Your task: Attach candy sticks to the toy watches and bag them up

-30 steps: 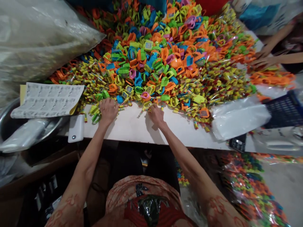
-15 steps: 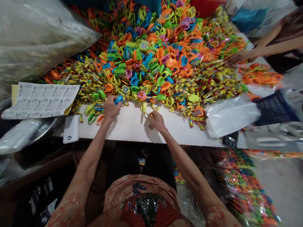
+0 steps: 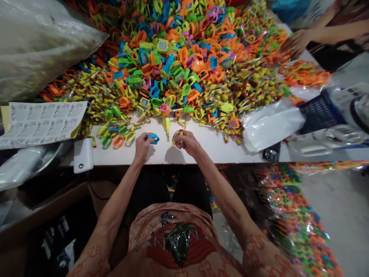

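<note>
A blue toy watch [image 3: 153,139] is pinched in my left hand [image 3: 142,146], held just over the white table [image 3: 132,156]. My right hand [image 3: 187,142] is closed on a small yellow candy tube [image 3: 181,133] with dark red ends, partly covered by my fingers. Between and beyond the two hands lies a yellow toy watch [image 3: 167,123] with its strap toward me. Left of my left hand an orange toy watch [image 3: 118,141] and a green toy watch [image 3: 107,141] rest near the table's front.
A large pile of coloured toy watches [image 3: 184,57] and wrapped candy tubes covers the back. A sticker sheet [image 3: 43,121] and white power bank [image 3: 83,154] lie left. Plastic bags [image 3: 271,125], a phone [image 3: 271,152] and a blue basket [image 3: 318,111] lie right. A co-worker's hand [image 3: 296,42] reaches in.
My left hand has drawn the blue toy watch back from the pile toward me. My right hand has left the yellow toy watch and lifted slightly with the candy tube. The view has shifted.
</note>
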`<control>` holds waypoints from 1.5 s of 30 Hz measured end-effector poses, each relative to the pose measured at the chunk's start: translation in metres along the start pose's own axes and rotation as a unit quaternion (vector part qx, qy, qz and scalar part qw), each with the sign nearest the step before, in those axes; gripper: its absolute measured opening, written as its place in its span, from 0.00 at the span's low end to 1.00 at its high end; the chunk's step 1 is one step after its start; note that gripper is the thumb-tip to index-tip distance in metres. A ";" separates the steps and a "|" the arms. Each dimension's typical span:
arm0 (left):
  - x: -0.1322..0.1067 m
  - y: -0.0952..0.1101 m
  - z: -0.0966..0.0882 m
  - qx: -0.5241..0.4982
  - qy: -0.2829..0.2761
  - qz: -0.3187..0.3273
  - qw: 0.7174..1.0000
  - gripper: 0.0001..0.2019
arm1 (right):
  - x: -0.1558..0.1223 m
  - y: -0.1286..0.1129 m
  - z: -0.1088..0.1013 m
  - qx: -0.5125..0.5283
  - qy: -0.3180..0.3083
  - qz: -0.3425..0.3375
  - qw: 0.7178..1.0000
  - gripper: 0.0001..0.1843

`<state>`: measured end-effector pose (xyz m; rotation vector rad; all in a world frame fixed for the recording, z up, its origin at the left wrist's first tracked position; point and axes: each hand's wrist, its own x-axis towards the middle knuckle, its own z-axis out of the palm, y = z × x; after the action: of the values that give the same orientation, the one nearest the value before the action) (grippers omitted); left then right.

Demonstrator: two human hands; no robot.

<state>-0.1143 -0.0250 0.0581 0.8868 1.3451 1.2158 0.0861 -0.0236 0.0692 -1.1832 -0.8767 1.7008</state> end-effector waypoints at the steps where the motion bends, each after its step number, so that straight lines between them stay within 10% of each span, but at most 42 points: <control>1: -0.003 0.001 0.003 -0.023 -0.003 -0.011 1.000 0.11 | -0.003 -0.002 0.006 0.027 -0.013 0.003 1.000 0.11; 12: -0.028 0.009 0.009 0.053 -0.104 -0.023 0.993 0.06 | -0.012 -0.005 0.042 0.067 0.004 -0.050 0.996 0.23; 39: -0.024 0.005 -0.001 0.074 -0.206 -0.070 0.973 0.16 | -0.006 0.007 0.036 0.065 0.010 -0.040 0.997 0.16; 45: -0.020 -0.002 -0.005 0.188 -0.234 0.012 0.954 0.19 | -0.007 0.018 0.037 0.047 0.020 -0.034 0.998 0.16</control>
<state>-0.1160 -0.0453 0.0604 1.3656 1.1880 0.7058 0.0475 -0.0397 0.0670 -1.1092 -0.7941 1.6405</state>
